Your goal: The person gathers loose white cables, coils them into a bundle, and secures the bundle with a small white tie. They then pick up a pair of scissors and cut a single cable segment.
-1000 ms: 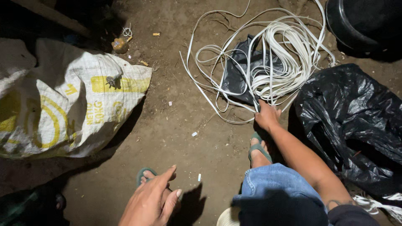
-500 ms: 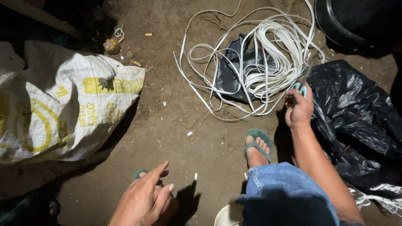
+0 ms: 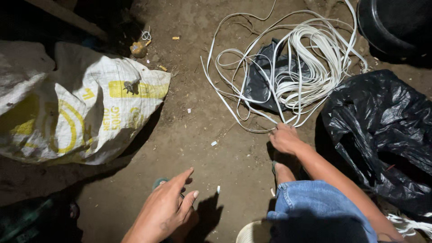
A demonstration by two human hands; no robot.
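Right hand point(image 3: 285, 138) has dropped from mid-air back onto the cable point(image 3: 297, 67) at 1 o'clock, fingers curled on a strand; left hand point(image 3: 166, 209) stays open, empty, hovering over floor point(image 3: 234, 162)

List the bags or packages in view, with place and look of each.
Woven sack: left on the dirt, lumpy, white with yellow print.
Black plastic bag: right, beside the right hand, crumpled, glossy.
Dark bag: under the white cable coil, flat.

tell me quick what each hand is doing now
Left hand: open, index finger out, holding nothing.
Right hand: down at the white cord; a grip cannot be told.
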